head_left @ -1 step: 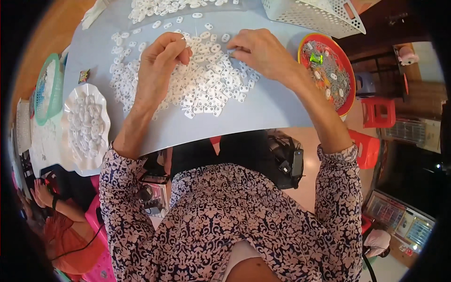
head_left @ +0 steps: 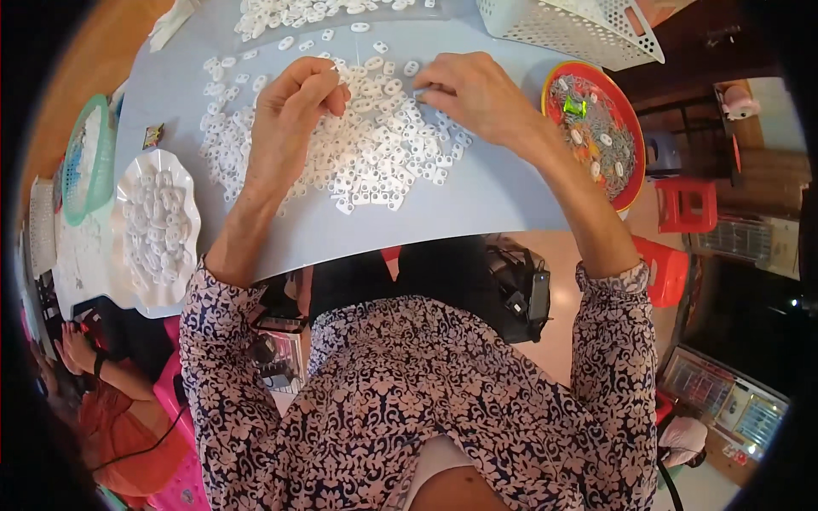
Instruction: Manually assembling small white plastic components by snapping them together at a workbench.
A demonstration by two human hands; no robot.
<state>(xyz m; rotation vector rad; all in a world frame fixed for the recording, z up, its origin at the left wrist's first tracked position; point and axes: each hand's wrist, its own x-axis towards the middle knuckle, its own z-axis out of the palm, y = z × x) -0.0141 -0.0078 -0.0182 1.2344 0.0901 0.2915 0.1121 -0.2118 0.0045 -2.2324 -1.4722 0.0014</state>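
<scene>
Both my hands hover over a loose pile of small white plastic pieces with two holes on a pale blue-grey table. At the pile's left side is my left hand, its fingers curled with thumb against forefinger. A bit of white shows at its fingertips, too small to name. My right hand sits at the pile's upper right, fingers bent and pinched together over a few pieces. Whatever its fingertips hold is hidden.
To the left stand a white wavy-rimmed dish of similar pieces and a green basket. A red basin with grey metal bits is at right. A white perforated basket is far right. Another person's hand shows at lower left.
</scene>
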